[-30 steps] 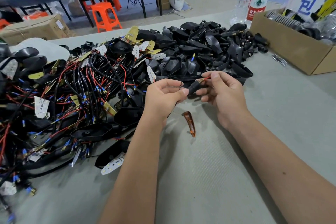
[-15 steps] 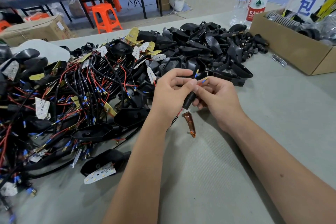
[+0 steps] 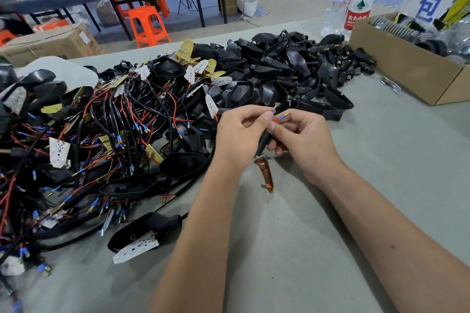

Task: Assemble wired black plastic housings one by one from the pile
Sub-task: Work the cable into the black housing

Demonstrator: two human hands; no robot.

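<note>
Both hands meet over the table's middle. My left hand (image 3: 239, 134) pinches a thin red wire with a blue-and-gold terminal (image 3: 274, 110) at its tip. My right hand (image 3: 302, 140) grips a small black stem piece (image 3: 264, 141) that the wires run through, a second terminal (image 3: 285, 116) poking out above its fingers. Beside them, a black housing with a white LED board (image 3: 142, 234) lies at the near edge of the wired pile (image 3: 106, 134). Empty black housings (image 3: 279, 71) are heaped behind my hands.
An amber lens (image 3: 265, 173) lies on the grey mat just below my hands. A cardboard box (image 3: 407, 68) of parts stands at the right, two water bottles (image 3: 356, 0) behind it. A small clear part (image 3: 390, 84) lies near the box.
The black stem has tilted from lying sideways to nearly upright between my hands. The wire ends now stick out farther above it. The housing with the LED board slid closer to me.
</note>
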